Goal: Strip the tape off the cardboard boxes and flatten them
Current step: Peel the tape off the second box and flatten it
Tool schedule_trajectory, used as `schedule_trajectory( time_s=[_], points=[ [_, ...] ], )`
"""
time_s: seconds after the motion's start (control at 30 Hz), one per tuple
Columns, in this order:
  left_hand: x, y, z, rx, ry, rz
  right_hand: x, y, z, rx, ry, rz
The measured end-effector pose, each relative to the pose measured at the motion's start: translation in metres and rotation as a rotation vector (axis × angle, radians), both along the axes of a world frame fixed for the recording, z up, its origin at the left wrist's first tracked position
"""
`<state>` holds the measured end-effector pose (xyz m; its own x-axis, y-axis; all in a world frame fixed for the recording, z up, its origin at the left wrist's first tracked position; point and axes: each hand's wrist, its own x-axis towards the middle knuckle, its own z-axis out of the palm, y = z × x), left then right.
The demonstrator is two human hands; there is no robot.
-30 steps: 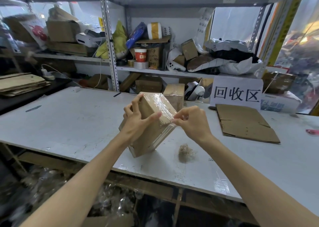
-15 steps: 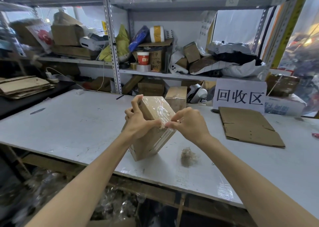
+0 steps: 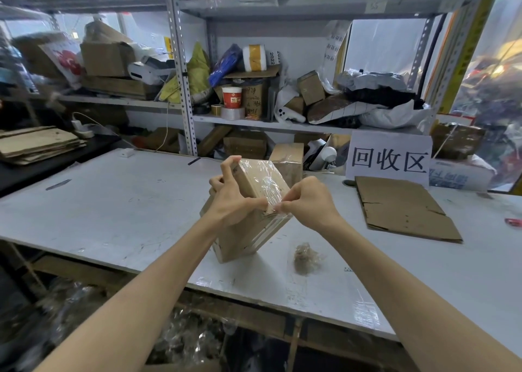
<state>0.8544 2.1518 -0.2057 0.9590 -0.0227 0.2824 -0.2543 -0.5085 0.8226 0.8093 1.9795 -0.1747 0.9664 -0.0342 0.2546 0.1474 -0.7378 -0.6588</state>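
A brown cardboard box [image 3: 243, 236] stands tilted on one edge in the middle of the white table [image 3: 118, 202]. Clear tape [image 3: 265, 179] covers its top face. My left hand [image 3: 234, 199] grips the box's upper left side, thumb across the front. My right hand [image 3: 308, 202] pinches the tape at the box's right edge, where the film wrinkles. A second taped box [image 3: 288, 157] stands just behind. A flattened piece of cardboard [image 3: 401, 207] lies to the right.
A crumpled wad of stripped tape [image 3: 305, 257] lies on the table right of the box. A white sign [image 3: 388, 158] stands at the back right. Flattened cardboard [image 3: 36, 144] is stacked at far left. Cluttered metal shelves [image 3: 180, 69] line the back.
The box has been tipped a little more upright. My right fingers have closed on the tape at the box's right edge, and my left fingers have curled higher on the box's top corner.
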Motion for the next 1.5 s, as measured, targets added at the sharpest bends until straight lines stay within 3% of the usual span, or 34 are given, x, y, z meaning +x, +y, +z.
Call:
schedule_trajectory(
  time_s=[0.13, 0.5, 0.87, 1.03, 1.17, 1.5],
  points=[
    [-0.002, 0.001, -0.002, 0.020, 0.000, 0.019, 0.001, 0.000, -0.009, 0.270, 0.077, -0.020],
    [0.000, 0.019, -0.011, -0.047, 0.036, 0.051, 0.002, 0.003, -0.009, 0.480, 0.012, -0.010],
    [-0.006, 0.020, -0.013, -0.026, 0.049, 0.074, 0.000, 0.020, -0.007, 0.096, -0.108, 0.041],
    [-0.007, 0.017, -0.011, 0.000, 0.033, 0.062, -0.002, 0.018, -0.007, 0.173, -0.109, -0.022],
    [-0.008, 0.015, -0.009, 0.021, 0.042, 0.061, -0.001, 0.018, -0.007, 0.118, -0.115, -0.025],
    [-0.013, 0.003, -0.006, 0.061, -0.027, 0.010, 0.010, 0.013, -0.008, 0.135, 0.035, -0.139]
  ],
)
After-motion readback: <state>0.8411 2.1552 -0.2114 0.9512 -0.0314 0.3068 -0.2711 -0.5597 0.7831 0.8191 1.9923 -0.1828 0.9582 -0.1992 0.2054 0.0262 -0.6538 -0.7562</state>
